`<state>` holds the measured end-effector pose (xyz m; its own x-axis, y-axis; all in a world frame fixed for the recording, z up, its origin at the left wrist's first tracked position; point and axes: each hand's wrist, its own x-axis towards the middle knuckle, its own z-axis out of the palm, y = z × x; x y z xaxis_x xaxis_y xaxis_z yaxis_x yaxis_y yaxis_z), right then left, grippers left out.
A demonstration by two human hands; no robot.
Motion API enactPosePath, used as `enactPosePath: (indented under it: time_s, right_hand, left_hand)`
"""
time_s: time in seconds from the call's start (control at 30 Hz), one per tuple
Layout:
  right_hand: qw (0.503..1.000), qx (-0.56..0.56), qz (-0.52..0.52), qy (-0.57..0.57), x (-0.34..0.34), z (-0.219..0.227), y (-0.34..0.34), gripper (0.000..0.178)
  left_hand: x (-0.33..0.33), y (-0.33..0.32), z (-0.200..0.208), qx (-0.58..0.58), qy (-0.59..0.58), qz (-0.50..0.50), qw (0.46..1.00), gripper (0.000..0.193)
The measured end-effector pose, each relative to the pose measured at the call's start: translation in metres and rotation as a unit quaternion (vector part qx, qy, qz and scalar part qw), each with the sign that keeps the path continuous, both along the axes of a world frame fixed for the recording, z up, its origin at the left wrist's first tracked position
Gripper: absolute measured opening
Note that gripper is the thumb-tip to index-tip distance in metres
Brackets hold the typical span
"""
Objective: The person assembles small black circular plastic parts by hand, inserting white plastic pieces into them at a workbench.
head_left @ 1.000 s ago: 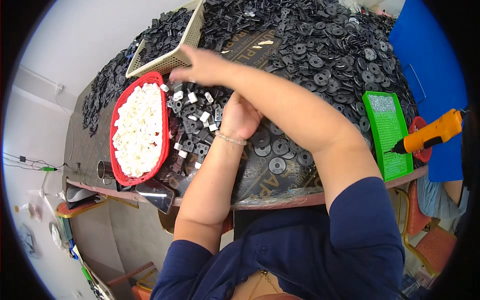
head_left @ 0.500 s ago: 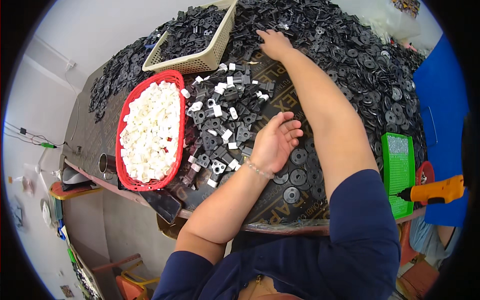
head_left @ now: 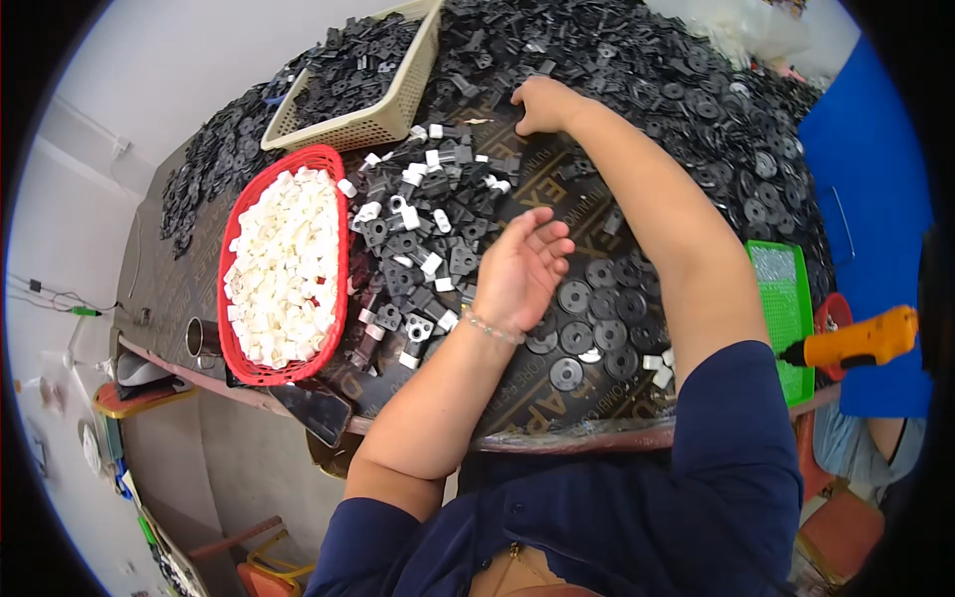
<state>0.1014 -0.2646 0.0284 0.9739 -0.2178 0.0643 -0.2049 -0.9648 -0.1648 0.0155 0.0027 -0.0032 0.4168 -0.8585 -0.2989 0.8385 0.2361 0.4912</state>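
Observation:
My left hand (head_left: 522, 271) hovers palm up over the table between a heap of mixed black and white parts (head_left: 408, 234) and several round black discs (head_left: 602, 308). Its fingers are loosely bent with gaps between them, and it holds nothing. A beaded bracelet circles that wrist. Further off, my right hand (head_left: 549, 105) reaches the near edge of a big pile of flat black plastic parts (head_left: 587, 45). Its thumb and forefinger curl downward over the dark parts. What lies between those fingers is too dark and too covered to name.
At left stands a red basket (head_left: 343, 244) full of white pieces (head_left: 284, 269). Behind it is a cream basket (head_left: 403, 114) of black parts. A green tray (head_left: 796, 383), an orange power screwdriver (head_left: 860, 338) and a blue panel (head_left: 870, 239) are at right. A metal cup (head_left: 202, 338) sits at the left edge.
My right hand has drawn back slightly from the black pile, and its fingers are more curled. The view has shifted, uncovering white pieces beside my right elbow. My left hand stays palm up.

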Motion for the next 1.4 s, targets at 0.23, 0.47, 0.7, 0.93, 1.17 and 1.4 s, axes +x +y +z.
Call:
enactPosePath:
  time_s: [0.23, 0.47, 0.7, 0.93, 1.17, 1.4]
  right_hand:
    - [0.966, 0.25, 0.012, -0.058, -0.138, 0.055, 0.038, 0.054]
    - [0.977, 0.169, 0.078, -0.108, -0.23, 0.035, 0.129, 0.062]
    - [0.968, 0.205, -0.046, -0.138, -0.273, 0.018, 0.09, 0.036]
    - [0.957, 0.035, -0.164, -0.239, -0.235, 0.023, 0.041, 0.02]
    - [0.974, -0.066, -0.142, -0.163, -0.195, 0.003, 0.022, 0.023]
    - [0.772, 0.56, -0.104, -0.283, -0.235, 0.038, 0.116, 0.048]
  left_hand:
    - [0.001, -0.005, 0.007, 0.001, -0.086, 0.038, 0.996, 0.034]
    - [-0.015, -0.006, 0.005, -0.018, -0.23, -0.12, 0.966, 0.042]
    - [-0.02, -0.006, 0.015, 0.061, -0.284, -0.108, 0.951, 0.044]
    - [-0.004, -0.004, 0.01, 0.013, -0.179, -0.056, 0.982, 0.038]
    - [0.006, -0.003, 0.007, 0.008, -0.179, -0.025, 0.984, 0.04]
    - [-0.018, -0.002, 0.022, -0.055, -0.185, -0.007, 0.981, 0.038]
